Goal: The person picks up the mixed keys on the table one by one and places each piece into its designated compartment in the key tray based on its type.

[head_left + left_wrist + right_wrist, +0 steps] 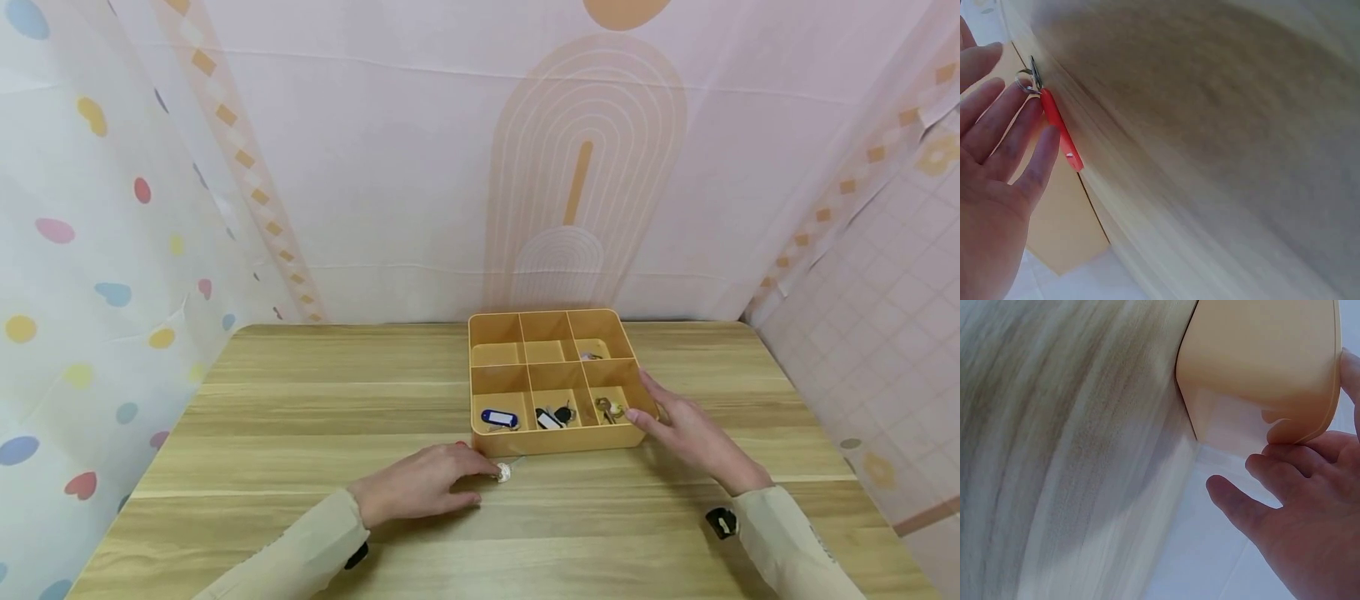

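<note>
My left hand [423, 483] is low over the table in front of the box, fingers loosely extended. Its fingertips touch a key ring with a red key tag [1060, 128] and a silvery key [1035, 72]. In the head view the hand mostly hides the red tag, and the silvery key shows beyond the fingertips. The yellow-orange divided box [558, 440] stands on the table. My right hand [697, 437] grips its right front corner, thumb over the rim and fingers against the outer side wall [1254, 356].
The front compartments hold a blue key tag [499, 418], a black key tag [549, 419] with keys, and brass-coloured keys [606, 408]. A small tagged key [590, 356] lies in the back right compartment. Patterned cloth [390, 167] hangs behind the wooden table [337, 375].
</note>
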Available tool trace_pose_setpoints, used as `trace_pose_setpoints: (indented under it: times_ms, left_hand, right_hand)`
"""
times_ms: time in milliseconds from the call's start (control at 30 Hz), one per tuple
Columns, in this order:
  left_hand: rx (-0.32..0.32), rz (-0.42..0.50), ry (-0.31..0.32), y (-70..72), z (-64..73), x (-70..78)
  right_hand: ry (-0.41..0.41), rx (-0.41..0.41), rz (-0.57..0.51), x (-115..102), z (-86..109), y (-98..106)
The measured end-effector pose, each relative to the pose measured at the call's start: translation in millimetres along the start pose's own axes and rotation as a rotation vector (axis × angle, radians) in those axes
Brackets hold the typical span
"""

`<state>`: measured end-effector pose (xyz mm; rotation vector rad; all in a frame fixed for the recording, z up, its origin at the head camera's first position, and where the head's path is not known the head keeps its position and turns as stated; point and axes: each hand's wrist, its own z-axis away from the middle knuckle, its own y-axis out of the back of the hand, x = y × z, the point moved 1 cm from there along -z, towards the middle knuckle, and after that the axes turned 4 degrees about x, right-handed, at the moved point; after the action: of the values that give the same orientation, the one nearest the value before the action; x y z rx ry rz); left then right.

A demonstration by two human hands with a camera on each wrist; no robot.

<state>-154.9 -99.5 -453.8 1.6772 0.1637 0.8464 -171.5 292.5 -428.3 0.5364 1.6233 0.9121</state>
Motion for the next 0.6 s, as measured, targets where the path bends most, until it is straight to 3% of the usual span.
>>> trace_pose_setpoints:
  times_ms: [300, 600]
  left_hand:
    - [0.012, -0.027, -0.055, -1.9, 0.4, 0.5]
    - [0.098, -0.032, -0.137, -2.0, -1.7, 3.7]
  right_hand:
    - [-0.009, -0.004, 0.008, -0.2, 0.2, 0.4]
    - [-0.002, -0.002, 0.001, 0.8, -0.3, -0.2]
